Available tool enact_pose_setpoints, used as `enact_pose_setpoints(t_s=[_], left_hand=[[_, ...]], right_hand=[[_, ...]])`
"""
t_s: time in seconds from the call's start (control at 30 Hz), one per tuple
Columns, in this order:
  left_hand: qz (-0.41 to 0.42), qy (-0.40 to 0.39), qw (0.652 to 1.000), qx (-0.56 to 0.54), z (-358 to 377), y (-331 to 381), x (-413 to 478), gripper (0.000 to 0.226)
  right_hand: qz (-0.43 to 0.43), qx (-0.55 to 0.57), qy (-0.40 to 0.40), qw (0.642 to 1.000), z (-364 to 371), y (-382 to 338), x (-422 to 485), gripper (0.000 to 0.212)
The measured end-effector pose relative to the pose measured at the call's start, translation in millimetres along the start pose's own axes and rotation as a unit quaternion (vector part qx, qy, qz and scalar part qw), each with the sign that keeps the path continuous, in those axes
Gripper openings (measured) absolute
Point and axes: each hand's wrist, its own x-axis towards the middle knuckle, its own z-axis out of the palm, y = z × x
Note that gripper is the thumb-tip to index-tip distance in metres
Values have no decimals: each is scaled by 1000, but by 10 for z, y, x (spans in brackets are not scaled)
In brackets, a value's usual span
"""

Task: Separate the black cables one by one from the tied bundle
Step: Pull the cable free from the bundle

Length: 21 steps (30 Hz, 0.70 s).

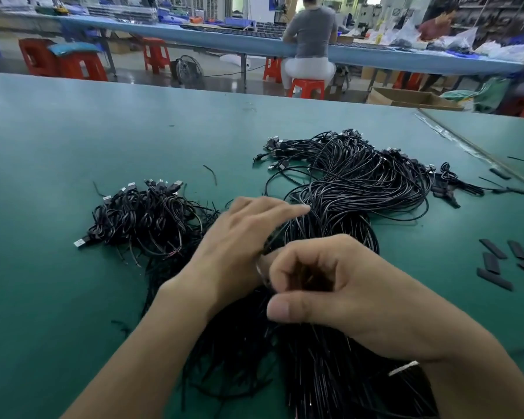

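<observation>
- The tied bundle (354, 179) of black cables lies on the green counter (73, 140), its connector ends at the far side and its loose ends fanned out towards the person.
- The left hand (239, 246) rests on the bundle's middle with its fingers stretched nearly straight; its thumb is hidden.
- The right hand (330, 285), just nearer than the left, has its fingers curled round strands of the bundle, with the thumb pressed in.
- A white tie (403, 368) shows on the bundle beside the right wrist.
- Left of the bundle sits a smaller pile of coiled cables (146, 219).
- Right of the bundle lie short black sleeve pieces (493, 263).
</observation>
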Motion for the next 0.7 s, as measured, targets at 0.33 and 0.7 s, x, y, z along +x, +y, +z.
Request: enact_pose_setpoints(t_s=[0.33,0.7], left_hand=[[-144,361,885,-255,54,-35,81,56],[93,415,881,-207,-65,416,39,33]], right_hand=[[102,-125,116,980,-349,55,-177,12],[208,-265,348,875,-442,148,-207,17]])
